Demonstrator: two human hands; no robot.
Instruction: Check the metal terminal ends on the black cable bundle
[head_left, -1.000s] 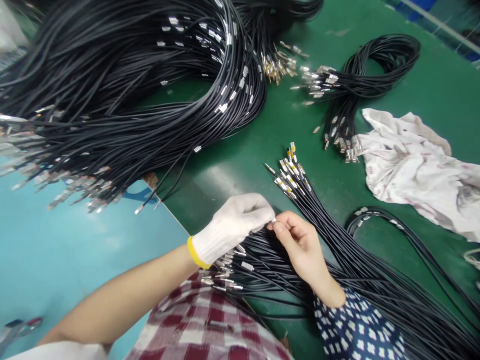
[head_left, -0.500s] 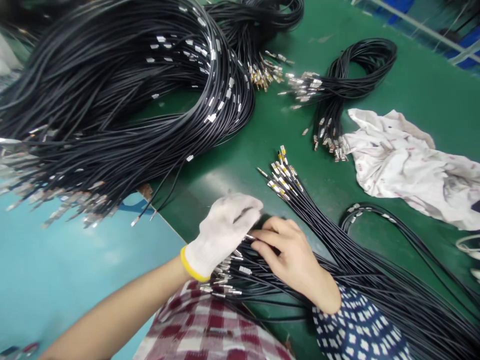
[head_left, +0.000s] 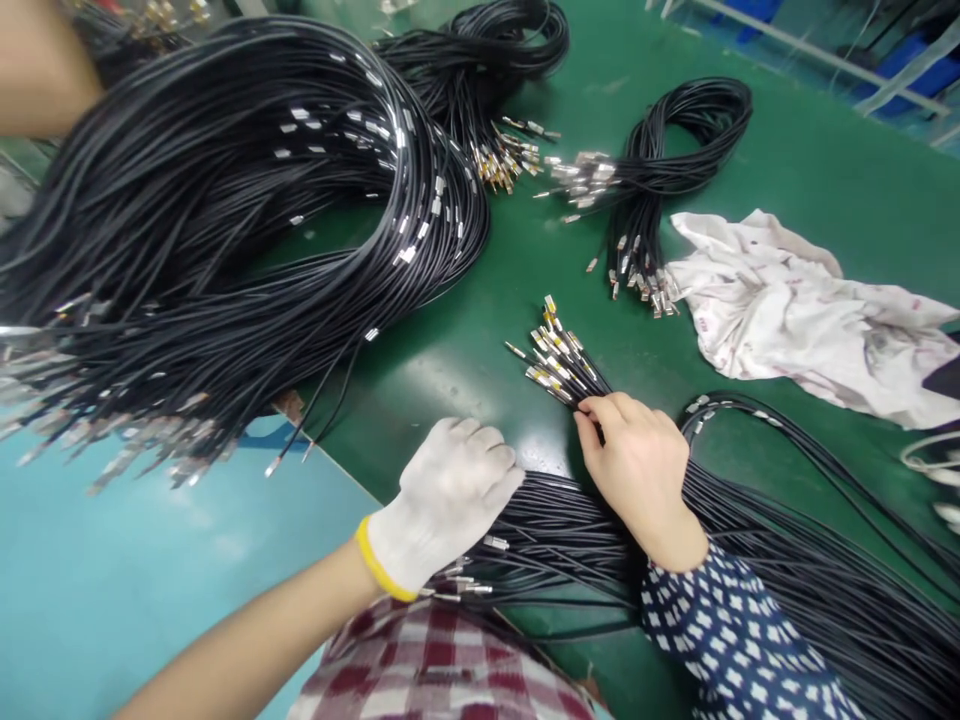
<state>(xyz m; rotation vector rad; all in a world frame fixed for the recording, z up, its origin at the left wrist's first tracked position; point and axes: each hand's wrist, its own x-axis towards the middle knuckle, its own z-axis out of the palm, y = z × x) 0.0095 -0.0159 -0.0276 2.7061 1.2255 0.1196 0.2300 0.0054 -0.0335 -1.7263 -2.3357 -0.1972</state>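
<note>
My left hand (head_left: 454,490), in a white knit glove with a yellow cuff, is closed over the end of the nearer bundle of black cables (head_left: 566,530). Several silvery terminals (head_left: 469,585) stick out below the glove. My right hand (head_left: 637,470) is bare, its thumb and fingers pinched at the neck of a second bundle of black cables, just behind its silver and yellow terminals (head_left: 555,360). How many cables those fingers grip is hidden. Both bundles run to the right across the green table (head_left: 420,370).
A big looped pile of black cables (head_left: 442,250) fills the left, its terminals over the table edge. Smaller coils (head_left: 697,135) lie farther back. A crumpled white cloth (head_left: 780,310) is at the right. Another person's arm (head_left: 41,70) shows at top left.
My right hand has moved away from my left, up and right to the farther bundle's terminal end. My gloved hand has curled down over the nearer bundle. Another person's arm has appeared.
</note>
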